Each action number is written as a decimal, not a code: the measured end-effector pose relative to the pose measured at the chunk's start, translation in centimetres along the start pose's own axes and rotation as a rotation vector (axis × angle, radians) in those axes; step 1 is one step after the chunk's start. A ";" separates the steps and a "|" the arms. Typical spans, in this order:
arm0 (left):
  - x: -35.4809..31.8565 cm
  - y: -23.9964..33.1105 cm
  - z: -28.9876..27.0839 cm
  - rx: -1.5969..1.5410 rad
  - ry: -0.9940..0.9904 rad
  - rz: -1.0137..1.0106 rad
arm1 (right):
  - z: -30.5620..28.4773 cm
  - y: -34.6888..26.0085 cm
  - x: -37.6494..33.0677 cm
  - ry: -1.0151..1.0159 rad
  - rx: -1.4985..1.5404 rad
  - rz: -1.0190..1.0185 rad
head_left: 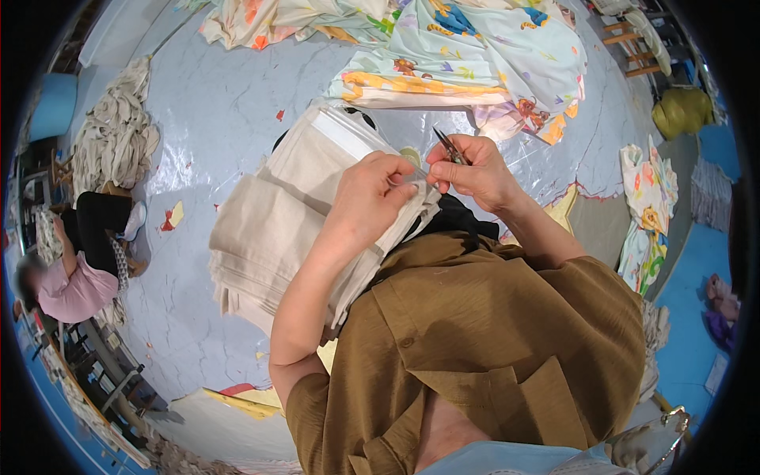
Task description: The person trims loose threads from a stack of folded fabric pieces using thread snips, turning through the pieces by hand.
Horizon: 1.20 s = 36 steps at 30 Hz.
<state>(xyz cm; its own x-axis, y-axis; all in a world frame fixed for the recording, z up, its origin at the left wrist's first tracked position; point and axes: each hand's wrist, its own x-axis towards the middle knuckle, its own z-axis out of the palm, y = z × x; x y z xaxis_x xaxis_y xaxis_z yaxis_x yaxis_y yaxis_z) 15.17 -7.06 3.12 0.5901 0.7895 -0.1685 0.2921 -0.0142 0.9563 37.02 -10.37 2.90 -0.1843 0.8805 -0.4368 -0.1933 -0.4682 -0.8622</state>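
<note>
A thick stack of beige cloth pieces [265,229] lies across my lap, with a white band [342,131] along its far edge. My left hand [372,202] rests over the stack's right side, thumb and fingers pinching the edge of the cloth. Close beside it, my right hand [475,172] holds small dark thread snips [448,146], their blades pointing up and away from me. The right fingertips meet the cloth edge near the left ones. Whether a thread runs between the two hands is too fine to make out.
Printed pale-blue fabric [443,67] is heaped on the floor ahead. A pile of beige cloth [119,131] lies at the far left, above a seated person in a pink top [79,289]. More printed cloth [645,218] and an olive bundle [682,111] lie to the right.
</note>
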 end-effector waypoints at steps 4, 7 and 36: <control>0.0 -0.6 -0.1 -0.225 0.053 -0.172 | 0.1 0.1 -0.7 0.077 -0.058 -0.001; 0.1 -0.4 -0.2 -0.293 0.059 -0.218 | 0.5 1.2 -0.8 0.124 -0.335 -0.165; 1.0 -1.4 0.2 -0.148 0.028 -0.324 | 0.7 1.5 1.0 0.036 -0.359 -0.282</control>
<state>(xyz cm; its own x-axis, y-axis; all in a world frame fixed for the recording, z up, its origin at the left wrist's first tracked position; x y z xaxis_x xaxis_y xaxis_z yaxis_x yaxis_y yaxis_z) 15.50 -6.31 1.60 0.4635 0.7546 -0.4644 0.3475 0.3274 0.8787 35.88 -10.26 1.34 -0.1373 0.9749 -0.1751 0.1163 -0.1597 -0.9803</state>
